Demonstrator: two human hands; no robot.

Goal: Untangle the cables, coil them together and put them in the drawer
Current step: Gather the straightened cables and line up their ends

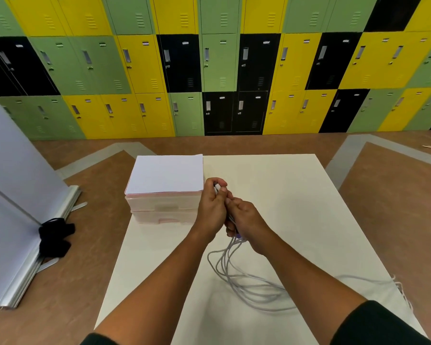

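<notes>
Head view. Both hands are raised together above the middle of the cream-white rectangular surface (296, 207), knuckles almost touching. The left hand (210, 207) is curled round the upper end of the thin grey-white cables (230, 280), and a white connector tip (217, 187) projects above its fingers. The right hand (246, 217) grips the same bundle just below, where a purple fitting (239, 236) shows under the palm.

Holding the ends side by side probably serves to align them before coiling. The rest of the cables hangs from the hands and lies in loose overlapping loops on the near part of the surface, with one strand trailing to the right edge. Whether any knots remain cannot be determined.

The pale pink plastic drawer unit (164, 207) with a flat white top stands just left of the hands, within reach. Its two drawers appear closed, so one must be opened before stowing. Judged stage: untangling and gathering; coiling not yet done.
</notes>
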